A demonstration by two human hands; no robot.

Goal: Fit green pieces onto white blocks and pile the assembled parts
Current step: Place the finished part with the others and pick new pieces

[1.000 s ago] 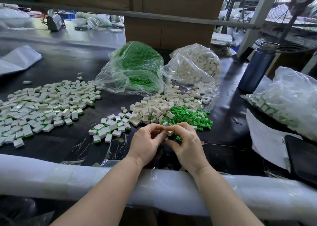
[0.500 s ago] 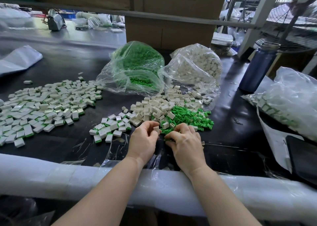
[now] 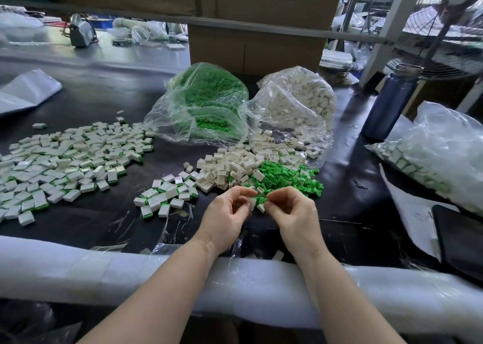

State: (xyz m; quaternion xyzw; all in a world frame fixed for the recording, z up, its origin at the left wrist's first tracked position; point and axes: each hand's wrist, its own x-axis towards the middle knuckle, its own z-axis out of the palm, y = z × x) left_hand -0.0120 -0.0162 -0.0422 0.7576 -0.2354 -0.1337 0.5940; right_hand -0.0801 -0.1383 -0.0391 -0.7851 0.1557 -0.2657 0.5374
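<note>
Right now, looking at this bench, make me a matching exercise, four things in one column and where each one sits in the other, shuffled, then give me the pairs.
Things:
1. bag of green pieces
2. blue bottle
3. big pile of assembled parts
4. loose green pieces

Places:
A. far left of the bench
B. just beyond the hands
C. back centre, left of the bag of white blocks
D. right rear, near the fan

Pairs: 1-C, 2-D, 3-A, 4-B
</note>
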